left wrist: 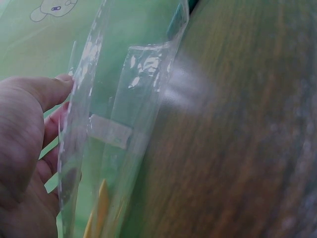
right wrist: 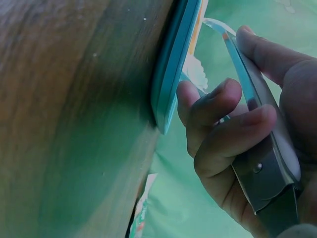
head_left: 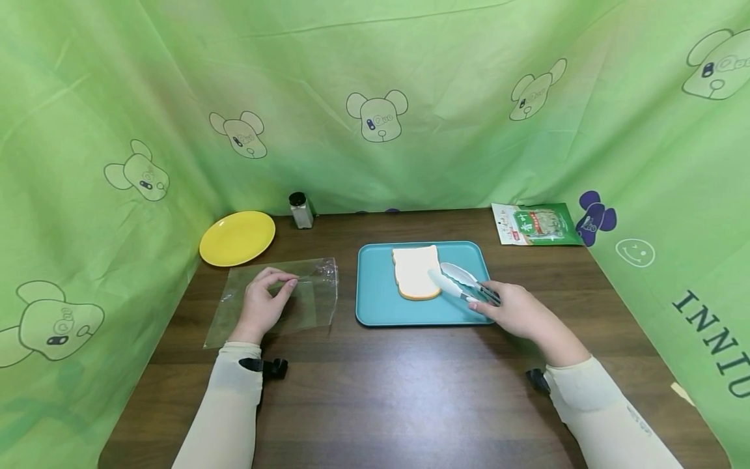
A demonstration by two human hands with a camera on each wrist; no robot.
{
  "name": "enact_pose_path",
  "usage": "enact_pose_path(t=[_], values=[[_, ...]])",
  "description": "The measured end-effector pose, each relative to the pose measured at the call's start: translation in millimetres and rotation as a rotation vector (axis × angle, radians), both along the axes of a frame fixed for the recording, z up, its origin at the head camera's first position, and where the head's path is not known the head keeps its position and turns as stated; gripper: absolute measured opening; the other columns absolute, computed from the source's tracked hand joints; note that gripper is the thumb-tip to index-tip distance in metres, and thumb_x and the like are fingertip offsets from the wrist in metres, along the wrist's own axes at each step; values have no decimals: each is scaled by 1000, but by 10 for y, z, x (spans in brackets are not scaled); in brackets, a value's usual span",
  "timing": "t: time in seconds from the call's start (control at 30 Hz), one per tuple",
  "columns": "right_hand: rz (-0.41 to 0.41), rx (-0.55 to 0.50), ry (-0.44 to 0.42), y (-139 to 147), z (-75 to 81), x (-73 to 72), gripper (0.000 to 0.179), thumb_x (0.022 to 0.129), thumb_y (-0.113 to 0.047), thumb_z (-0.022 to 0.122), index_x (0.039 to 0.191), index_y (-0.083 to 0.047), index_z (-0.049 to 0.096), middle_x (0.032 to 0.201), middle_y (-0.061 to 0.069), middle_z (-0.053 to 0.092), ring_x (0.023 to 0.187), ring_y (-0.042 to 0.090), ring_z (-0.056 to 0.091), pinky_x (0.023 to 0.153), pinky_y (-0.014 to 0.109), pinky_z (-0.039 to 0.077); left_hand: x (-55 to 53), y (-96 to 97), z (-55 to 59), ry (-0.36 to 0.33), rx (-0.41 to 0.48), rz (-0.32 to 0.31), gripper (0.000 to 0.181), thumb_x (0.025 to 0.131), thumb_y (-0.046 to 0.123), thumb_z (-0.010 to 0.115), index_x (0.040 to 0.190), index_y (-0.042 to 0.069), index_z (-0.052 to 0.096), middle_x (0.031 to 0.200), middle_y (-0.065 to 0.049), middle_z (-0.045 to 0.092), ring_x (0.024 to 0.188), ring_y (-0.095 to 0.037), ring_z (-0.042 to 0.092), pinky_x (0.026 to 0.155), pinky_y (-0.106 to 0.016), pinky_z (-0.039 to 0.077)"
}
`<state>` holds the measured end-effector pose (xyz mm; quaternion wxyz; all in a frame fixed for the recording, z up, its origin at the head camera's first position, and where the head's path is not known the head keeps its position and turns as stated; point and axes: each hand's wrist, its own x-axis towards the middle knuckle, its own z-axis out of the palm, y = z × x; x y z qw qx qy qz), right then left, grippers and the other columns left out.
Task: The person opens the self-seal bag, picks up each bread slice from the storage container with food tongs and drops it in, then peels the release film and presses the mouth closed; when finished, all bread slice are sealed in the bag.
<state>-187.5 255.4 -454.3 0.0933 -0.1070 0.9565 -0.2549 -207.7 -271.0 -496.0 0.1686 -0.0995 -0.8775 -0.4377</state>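
In the head view my left hand [head_left: 262, 305] pinches the upper layer of a clear plastic bag [head_left: 310, 312] between thumb and fingertips. The left wrist view shows the bag's film [left wrist: 114, 94] raised beside the thumb. My right hand [head_left: 512, 309] grips metal tongs [head_left: 486, 293] with pale, scalloped tips, fingers curled round both arms in the right wrist view. The tips are spread apart at the right edge of a white bread slice [head_left: 416, 270] with a brown crust; whether they touch it I cannot tell. The slice lies flat on a blue tray [head_left: 375, 299].
A yellow plate [head_left: 237, 239] stands at the back left, beside a small black-capped shaker [head_left: 301, 211]. At the back right lies a green and white packet [head_left: 538, 225]. Green curtain [head_left: 375, 169] surrounds the wooden table [head_left: 387, 397] at the back and sides.
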Motion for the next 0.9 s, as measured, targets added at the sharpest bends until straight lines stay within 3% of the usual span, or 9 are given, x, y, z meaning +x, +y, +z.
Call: enact_pose_path(t=[0.1,0.33,0.47,0.6,0.73,0.9], values=[[16,7,-5,21,-4,-15,80,100,-51,69,149,9,49,123,22,66,95,29,57,84,50,50,-2,1,-1,5,0,-2,15,102,28,73,108,17,80,106,5,66,105,-16,63,92,-42,49],[33,2,-11,70,-33,-57,74,102,-47,67,149,7,51,135,28,63,103,31,59,90,54,51,1,0,-5,16,-7,-2,14,102,27,73,108,17,81,106,5,67,105,-17,63,91,-39,49],[29,6,-15,73,-17,-96,67,103,-43,67,149,3,54,122,22,67,87,28,57,74,44,47,0,-2,-11,23,-13,0,15,102,28,72,108,18,81,107,5,66,105,-17,64,90,-39,49],[39,1,-1,91,16,-147,58,102,-35,70,146,1,59,100,15,66,72,23,51,64,39,43,1,-3,-10,27,-9,-4,15,102,28,72,108,17,80,107,5,67,105,-18,64,91,-43,49],[50,-13,15,108,27,-183,54,102,-31,71,144,1,60,92,13,64,64,21,45,60,37,40,5,-2,-14,25,-7,-5,15,102,29,72,108,17,81,106,4,67,105,-19,64,91,-46,50],[51,-13,50,89,-4,-192,55,102,-34,70,145,-1,60,122,24,69,87,27,59,78,49,51,-1,-4,-13,26,3,-7,16,102,30,72,108,18,81,106,5,67,104,-17,63,90,-46,50]])
